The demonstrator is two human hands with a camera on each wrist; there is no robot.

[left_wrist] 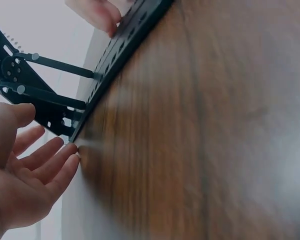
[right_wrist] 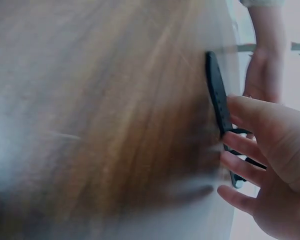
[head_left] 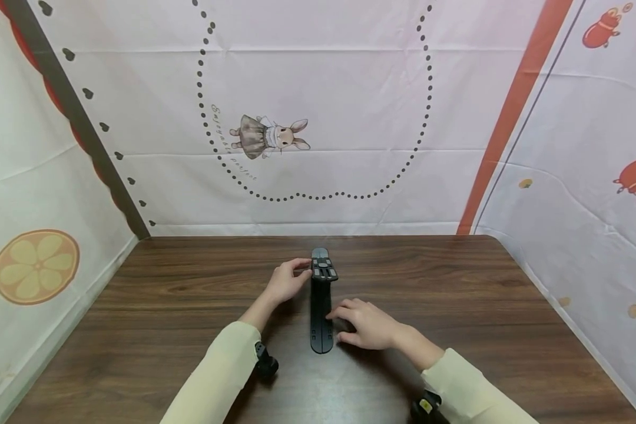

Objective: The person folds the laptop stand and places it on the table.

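A black folding stand point(head_left: 321, 312) lies lengthwise on the table, its long slotted base pointing toward me. At its far end an upper plate point(head_left: 323, 270) is raised at a slant. Two struts point(left_wrist: 55, 63) join that plate to the base in the left wrist view. My left hand point(head_left: 286, 281) is at the far left side, fingertips right at the stand's hinged end, fingers loosely bent. To the right of the base is my right hand point(head_left: 370, 325), its fingers spread and fingertips close against the base's edge. The base point(right_wrist: 218, 92) is partly hidden behind the right hand in the right wrist view.
The wooden table point(head_left: 201, 277) carries the stand near its middle. A white printed cloth point(head_left: 323, 100) hangs behind the table and along both sides. Black wrist cameras point(head_left: 265, 361) sit at both cuffs.
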